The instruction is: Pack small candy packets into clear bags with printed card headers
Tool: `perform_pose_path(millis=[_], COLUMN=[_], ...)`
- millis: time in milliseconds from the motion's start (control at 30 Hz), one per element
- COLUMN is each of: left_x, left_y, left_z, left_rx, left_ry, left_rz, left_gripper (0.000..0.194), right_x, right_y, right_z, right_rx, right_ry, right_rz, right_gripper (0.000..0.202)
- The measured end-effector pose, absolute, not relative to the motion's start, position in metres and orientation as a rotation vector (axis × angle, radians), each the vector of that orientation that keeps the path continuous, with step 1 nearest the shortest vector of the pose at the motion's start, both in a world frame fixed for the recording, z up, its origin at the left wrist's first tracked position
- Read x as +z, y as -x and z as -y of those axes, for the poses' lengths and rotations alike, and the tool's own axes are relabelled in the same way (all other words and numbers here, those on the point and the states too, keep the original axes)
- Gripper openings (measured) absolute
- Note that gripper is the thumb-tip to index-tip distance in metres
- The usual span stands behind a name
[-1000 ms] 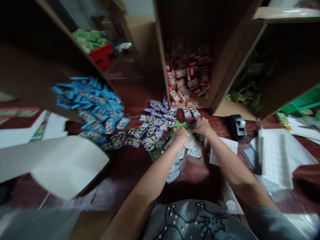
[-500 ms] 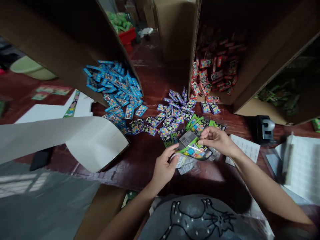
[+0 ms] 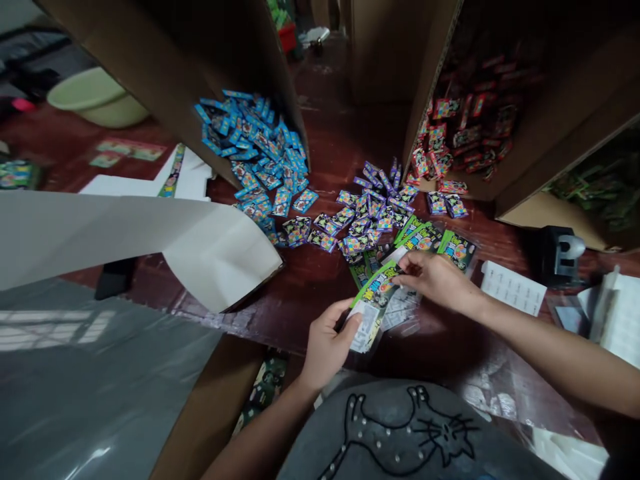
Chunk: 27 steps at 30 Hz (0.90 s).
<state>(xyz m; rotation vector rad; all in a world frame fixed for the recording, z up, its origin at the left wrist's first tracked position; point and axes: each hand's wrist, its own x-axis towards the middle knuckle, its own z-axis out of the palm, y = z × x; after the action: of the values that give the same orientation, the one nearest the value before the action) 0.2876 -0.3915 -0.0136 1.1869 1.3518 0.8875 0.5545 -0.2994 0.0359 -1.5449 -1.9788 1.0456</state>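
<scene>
Both hands hold a green-and-black printed plastic pouch [image 3: 379, 288] above the table. At its lower left end, my left hand [image 3: 327, 341] pinches the pouch between thumb and fingers, beside a pale printed panel. My right hand [image 3: 436, 279] has thumb and fingertips closed on the upper right end. More green-and-black pouches [image 3: 456, 249] lie just beyond my right hand, some partly covered by it. Loose purple candy packets [image 3: 367, 210] are heaped behind the pouches. Under the held pouch, a clear pouch with grey print [image 3: 401, 310] rests on the table.
Tipped cardboard boxes hold blue packets [image 3: 267, 143], red packets [image 3: 467, 137] and green packets [image 3: 597, 183]. A white label sheet [image 3: 514, 288] and black tape dispenser [image 3: 559, 257] stand at right. A large curled white sheet [image 3: 220, 250] overhangs the table's left front. A pale basin [image 3: 97, 100] sits far left.
The held pouch has turned from lying nearly flat to a steeper slant, showing its pale printed panel. My right hand has shifted slightly right. The whole view has swung left and down.
</scene>
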Motion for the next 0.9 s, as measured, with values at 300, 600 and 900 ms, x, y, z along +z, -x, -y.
perform_pose_path(millis=[300, 600, 900], left_x=[-0.019, -0.024, -0.051], left_y=[-0.288, -0.293, -0.300], left_z=[0.367, 0.368, 0.396], left_rx=[0.569, 1.069, 0.807], left_ry=[-1.078, -0.826, -1.049], left_rz=[-0.831, -1.185, -1.181], left_gripper=[0.062, 0.047, 0.055], right_x=[0.075, 0.013, -0.048], right_y=[-0.548, -0.518, -0.485], right_z=[0.291, 0.332, 0.364], right_rx=[1.271, 1.099, 0.585], right_ry=[0.868, 1.399, 1.671], right_rz=[2.762, 1.778, 1.704], right_gripper=[0.004, 0.050, 0.048])
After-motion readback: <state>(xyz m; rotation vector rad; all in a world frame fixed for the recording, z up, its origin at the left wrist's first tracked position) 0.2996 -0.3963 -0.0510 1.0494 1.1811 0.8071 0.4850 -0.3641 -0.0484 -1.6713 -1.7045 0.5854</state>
